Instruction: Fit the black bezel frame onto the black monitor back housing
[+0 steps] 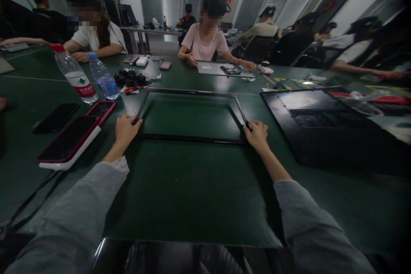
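A thin black rectangular screen bezel (192,138) spans the space between my hands, just over the green table (192,188). My left hand (127,130) is closed around its left side. On the opposite side, my right hand (257,133) grips the frame with thumb and fingers. Green tabletop shows through the bezel's opening. To the right of my right hand lies a large black laptop casing panel (308,132) with a rectangular recess. I cannot tell whether the bezel's lower edge touches the table.
Left of my left hand are a red-cased phone (69,139) on a white slab, a dark phone (57,117) and two bottles, one red-capped (77,78), one blue-capped (104,78). Black cables (130,78) lie behind. Across the table a person in pink (205,40) handles a grey panel (208,68).
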Demonstrator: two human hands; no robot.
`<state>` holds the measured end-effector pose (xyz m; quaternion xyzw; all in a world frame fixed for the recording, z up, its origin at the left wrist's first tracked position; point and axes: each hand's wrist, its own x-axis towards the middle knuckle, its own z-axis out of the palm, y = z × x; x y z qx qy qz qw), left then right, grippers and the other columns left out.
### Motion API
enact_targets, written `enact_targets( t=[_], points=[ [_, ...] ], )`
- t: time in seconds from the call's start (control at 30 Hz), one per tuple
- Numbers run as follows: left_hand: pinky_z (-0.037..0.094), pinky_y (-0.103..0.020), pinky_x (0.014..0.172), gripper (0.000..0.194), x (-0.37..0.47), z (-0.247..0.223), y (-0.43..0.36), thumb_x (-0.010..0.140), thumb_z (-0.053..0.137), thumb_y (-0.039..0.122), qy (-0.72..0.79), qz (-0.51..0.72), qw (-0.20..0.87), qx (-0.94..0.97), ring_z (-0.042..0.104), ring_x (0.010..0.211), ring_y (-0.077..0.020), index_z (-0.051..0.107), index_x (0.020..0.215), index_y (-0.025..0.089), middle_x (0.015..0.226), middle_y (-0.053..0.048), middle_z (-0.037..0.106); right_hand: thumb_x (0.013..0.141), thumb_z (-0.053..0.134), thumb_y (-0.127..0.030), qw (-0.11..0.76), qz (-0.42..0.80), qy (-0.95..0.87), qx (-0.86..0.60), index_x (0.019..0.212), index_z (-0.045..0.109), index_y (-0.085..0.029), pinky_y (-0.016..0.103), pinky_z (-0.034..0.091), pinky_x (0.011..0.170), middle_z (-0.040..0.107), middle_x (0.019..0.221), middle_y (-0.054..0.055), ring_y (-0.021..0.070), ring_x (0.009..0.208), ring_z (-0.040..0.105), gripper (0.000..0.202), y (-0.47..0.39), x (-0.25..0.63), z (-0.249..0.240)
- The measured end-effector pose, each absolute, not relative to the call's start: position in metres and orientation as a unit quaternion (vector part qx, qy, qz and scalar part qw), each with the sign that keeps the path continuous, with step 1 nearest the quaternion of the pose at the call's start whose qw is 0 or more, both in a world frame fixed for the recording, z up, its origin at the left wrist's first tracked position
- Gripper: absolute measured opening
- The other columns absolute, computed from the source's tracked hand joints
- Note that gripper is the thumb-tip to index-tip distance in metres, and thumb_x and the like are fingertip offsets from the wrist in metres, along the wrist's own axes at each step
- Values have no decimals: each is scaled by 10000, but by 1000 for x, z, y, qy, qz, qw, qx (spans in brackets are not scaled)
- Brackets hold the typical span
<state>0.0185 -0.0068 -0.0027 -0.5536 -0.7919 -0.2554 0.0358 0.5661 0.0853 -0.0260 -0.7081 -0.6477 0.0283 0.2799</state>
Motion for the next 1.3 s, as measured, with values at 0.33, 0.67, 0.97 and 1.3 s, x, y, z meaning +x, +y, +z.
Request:
enact_targets(
  t=[0.33,0.67,0.97,1.3],
  points=[
    [524,-518,1025,507,14,-2,-7,959,597,507,-794,-240,-5,-558,659,1139,-385,821,1244,153,1220,-211,729,885,601,-362,288,67,-631,-718,1261,784,-177,639,428,1111,600,1373,193,423,1341,460,458,84,562,-19],
    [525,-510,994,440,22,4,-11,971,550,455,-789,-233,6,-568,648,1115,-384,825,1169,173,1169,-197,706,817,635,-366,325,63,-621,-711,1125,780,-161,655,421,1096,624,1246,205,422,1273,492,397,87,565,-23],
    [530,-491,975,478,20,5,-11,984,525,454,-790,-204,11,-577,659,1122,-390,816,1192,138,1207,-217,702,778,612,-295,311,58,-620,-718,1174,732,-121,618,395,1123,614,1252,239,429,1280,494,449,88,566,-26],
    [532,-507,999,428,25,5,-11,973,541,446,-786,-232,17,-573,644,1130,-382,812,1176,184,1197,-196,697,791,579,-299,321,53,-626,-709,1177,750,-139,601,421,1098,633,1191,208,413,1253,504,452,89,568,-27]
  ],
)
